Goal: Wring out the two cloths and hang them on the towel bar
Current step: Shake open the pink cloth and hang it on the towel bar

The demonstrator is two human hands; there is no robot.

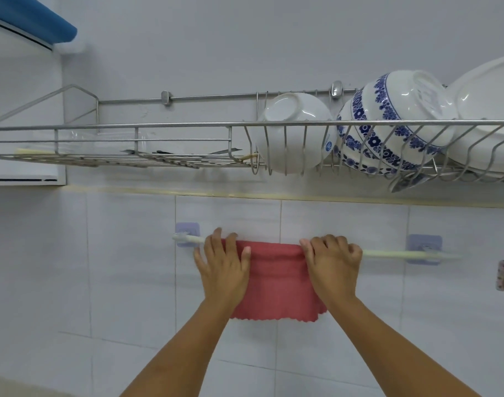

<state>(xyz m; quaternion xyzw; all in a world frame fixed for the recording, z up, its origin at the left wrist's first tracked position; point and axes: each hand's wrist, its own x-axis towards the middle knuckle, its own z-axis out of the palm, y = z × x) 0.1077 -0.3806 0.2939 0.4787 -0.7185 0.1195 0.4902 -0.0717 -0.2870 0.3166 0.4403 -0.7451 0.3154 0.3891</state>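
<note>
Red cloth (pixel 276 279) is draped over towel bar (pixel 388 253), between the wall mounts. Left hand (pixel 223 267) lies flat, fingers spread, on cloth's left edge; right hand (pixel 333 262) has its grip curled shut on cloth at the bar. Rec.: pull both edges outward, even the fold, keep room for 2nd cloth (not in view). Dish rack (pixel 159 130) above holds white bowl (pixel 296 130), blue-patterned bowls (pixel 388 133), utensils at left.

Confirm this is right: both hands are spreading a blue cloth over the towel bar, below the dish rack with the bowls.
Not quite: the cloth is red, not blue, as the head view shows. The rest holds: the left hand and right hand are on it at the towel bar, below the dish rack holding the bowls.
</note>
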